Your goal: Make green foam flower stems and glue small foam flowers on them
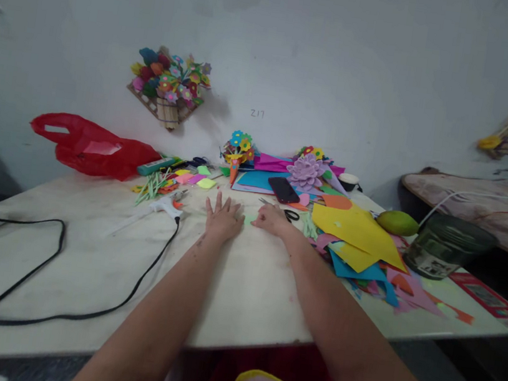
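The left hand lies flat on the table, fingers spread. The right hand is curled up; I can't tell if it grips anything. A little green piece sits between them, mid-frame. Black scissors are by the right hand. Yellow paper lies right of centre.

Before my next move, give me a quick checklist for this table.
1. Left hand steady on the table: ok, fingers spread flat.
2. Right hand gripping the light green piece: cannot tell, too small.
3. Scissors free of the right hand: cannot tell, the hand partly hides them.
4. White glue gun away from both hands: ok, it lies to their left.
5. Black cord clear of both hands: ok, it runs left of them.
6. Papers tidy: not ok, yellow sheets overlap scraps at the right.
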